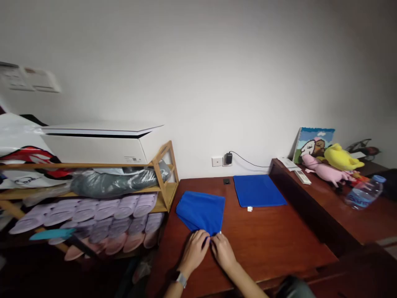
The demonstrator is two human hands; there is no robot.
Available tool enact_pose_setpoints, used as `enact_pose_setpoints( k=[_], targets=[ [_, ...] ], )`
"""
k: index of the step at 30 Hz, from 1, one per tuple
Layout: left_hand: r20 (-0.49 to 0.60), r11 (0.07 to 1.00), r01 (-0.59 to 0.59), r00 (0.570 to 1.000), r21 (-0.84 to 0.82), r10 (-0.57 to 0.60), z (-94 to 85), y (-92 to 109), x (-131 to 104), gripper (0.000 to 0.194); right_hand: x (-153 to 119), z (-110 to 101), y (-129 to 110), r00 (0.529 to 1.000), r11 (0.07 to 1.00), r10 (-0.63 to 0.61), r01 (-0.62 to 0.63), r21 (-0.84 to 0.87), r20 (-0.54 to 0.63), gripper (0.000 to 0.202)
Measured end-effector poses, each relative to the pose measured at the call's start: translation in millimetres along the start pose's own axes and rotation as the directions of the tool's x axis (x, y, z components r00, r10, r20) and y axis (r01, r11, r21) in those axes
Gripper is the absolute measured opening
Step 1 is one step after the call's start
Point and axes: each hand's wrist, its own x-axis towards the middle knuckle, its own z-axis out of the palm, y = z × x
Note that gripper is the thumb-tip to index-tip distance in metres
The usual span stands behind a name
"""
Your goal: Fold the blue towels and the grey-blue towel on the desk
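A blue cloth (203, 209) lies folded at an angle on the left part of the reddish-brown table (254, 248). At its near corner, my left hand (196, 247) and my right hand (223, 250) meet, fingers closed on the fabric edge. The fingertips almost touch each other, and the pinched bit of cloth is mostly hidden under them. A second blue cloth (259, 190), folded into a neat rectangle with a white tag at its near edge, rests toward the back right, apart from both hands.
A wooden shoe rack (169, 182) with several slippers (105, 209) and a white box (99, 147) stands left. Behind the table are a wall socket and black charger (228, 158). A higher surface at right carries a remote (302, 177), plush toys (324, 169) and a bottle (366, 192).
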Motion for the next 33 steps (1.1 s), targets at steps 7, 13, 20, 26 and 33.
enact_pose_setpoints(
  k=[7,13,20,26,33],
  targets=[
    [0.074,0.943,0.167,0.986,-0.289,-0.152,6.5,46.6,-66.6,0.048,-48.7,-32.7,-27.3,0.984,0.882,0.166,-0.122,0.456,-0.059,0.034],
    [0.084,0.831,0.256,0.965,-0.494,-0.247,-32.1,77.0,-39.7,0.037,-60.9,-62.8,-50.4,0.894,0.846,0.308,-0.101,0.524,-0.326,0.047],
    [0.149,0.683,0.319,0.943,-0.657,-0.298,-44.3,114.2,-24.6,0.041,-64.6,-77.9,-78.2,0.889,0.639,0.441,-0.213,0.739,-0.125,0.067],
    [0.288,0.623,0.385,0.923,-0.680,-0.256,-48.8,128.2,-32.1,0.041,-68.5,-92.5,-86.5,0.909,0.579,0.417,-0.254,0.775,-0.014,0.073],
    [0.305,0.645,0.419,0.908,-0.639,-0.288,-39.3,125.4,-31.8,0.053,-74.9,-91.2,-80.3,0.933,0.553,0.348,-0.287,0.782,0.097,0.062]
  ],
)
